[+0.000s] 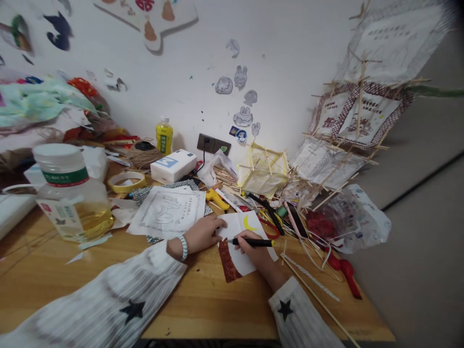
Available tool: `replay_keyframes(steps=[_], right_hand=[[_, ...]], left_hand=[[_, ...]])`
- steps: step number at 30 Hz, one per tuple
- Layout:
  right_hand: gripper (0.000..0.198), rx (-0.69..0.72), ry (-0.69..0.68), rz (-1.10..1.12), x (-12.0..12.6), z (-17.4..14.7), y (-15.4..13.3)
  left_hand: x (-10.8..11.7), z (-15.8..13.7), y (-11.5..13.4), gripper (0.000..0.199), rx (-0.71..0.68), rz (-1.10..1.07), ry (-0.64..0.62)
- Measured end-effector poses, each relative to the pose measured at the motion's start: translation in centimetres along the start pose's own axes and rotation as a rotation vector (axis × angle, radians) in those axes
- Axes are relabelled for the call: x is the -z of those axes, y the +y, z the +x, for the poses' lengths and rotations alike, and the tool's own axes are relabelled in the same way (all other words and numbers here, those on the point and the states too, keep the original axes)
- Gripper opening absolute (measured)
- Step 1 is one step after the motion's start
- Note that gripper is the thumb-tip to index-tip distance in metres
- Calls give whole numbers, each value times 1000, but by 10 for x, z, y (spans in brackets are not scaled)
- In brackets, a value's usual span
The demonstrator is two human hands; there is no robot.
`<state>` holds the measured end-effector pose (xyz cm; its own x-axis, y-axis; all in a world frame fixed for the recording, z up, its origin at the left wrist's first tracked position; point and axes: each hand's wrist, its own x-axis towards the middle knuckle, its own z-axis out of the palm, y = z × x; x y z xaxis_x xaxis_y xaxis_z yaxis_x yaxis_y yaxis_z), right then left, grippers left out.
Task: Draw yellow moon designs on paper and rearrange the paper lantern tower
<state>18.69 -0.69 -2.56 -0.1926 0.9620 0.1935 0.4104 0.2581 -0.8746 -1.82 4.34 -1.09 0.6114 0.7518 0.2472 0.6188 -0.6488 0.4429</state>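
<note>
Black marker [259,242]: pinched in right hand [254,253], nib near the top of the reddish-brown patch [227,262] on the white sheet [245,261]. Left hand [206,233] rests on the sheet's left edge; whether it pinches cannot be told. Apparent step: drawing; continuing calls for steady paper. Beyond: white box [181,169] marked blue "M"; jar [60,179] label illegible.

Paper [247,259] on table [195,304], tape roll [123,190] left, phone [296,220] right.
</note>
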Motion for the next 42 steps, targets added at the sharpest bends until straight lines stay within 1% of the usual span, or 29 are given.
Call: replay_keyframes(steps=[13, 17, 20, 23, 26, 28, 36, 42], right_hand=[[15, 52, 2, -41, 1, 0, 0], [17, 51, 2, -22, 0, 0, -1], [17, 19, 10, 12, -1, 0, -3], [18, -50, 32, 112, 1, -2, -6], [20, -93, -11, 242, 4, -5, -7], [21, -113, -40, 287, 5, -6, -7], [17, -140, -32, 277, 2, -5, 0], [23, -169, -146, 315, 7, -6, -1]], left_hand=[[-1, 0, 0, 37, 8, -11, 1], [0, 0, 0, 36, 8, -15, 0], [1, 0, 2, 36, 18, -16, -3], [1, -1, 3, 37, 26, -17, 0], [1, -1, 4, 38, 29, -20, 8], [1, 0, 3, 39, 31, -19, 16], [-1, -1, 4, 36, 24, -13, 18], [-1, -1, 2, 40, 16, -3, 14]])
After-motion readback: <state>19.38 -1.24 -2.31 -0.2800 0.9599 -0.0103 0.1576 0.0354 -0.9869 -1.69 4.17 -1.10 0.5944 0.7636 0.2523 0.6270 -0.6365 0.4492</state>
